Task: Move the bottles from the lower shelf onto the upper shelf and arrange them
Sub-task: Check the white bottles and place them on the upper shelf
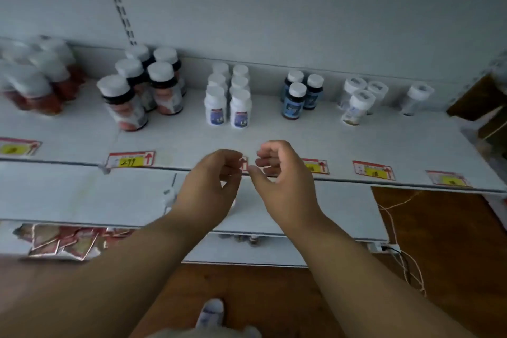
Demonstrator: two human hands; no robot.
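Note:
On the upper shelf (274,132) stand groups of bottles: red-filled ones (35,82) at far left, dark bottles with white caps (142,85), small white bottles (227,96) in two rows, three blue bottles (300,94), and clear bottles (359,99) at right, one more (418,99) apart. My left hand (214,181) and my right hand (277,170) hover side by side over the front edge of this shelf, below the white bottles. Both hold nothing, with fingers loosely curled. The lower shelf (82,192) shows bare white surface.
Red and yellow price tags (131,159) line the upper shelf's front edge. Torn red packaging (65,241) lies at the lower left. A brown box (477,99) sits at far right. White cords (397,228) hang over the wooden floor. My foot (211,310) is below.

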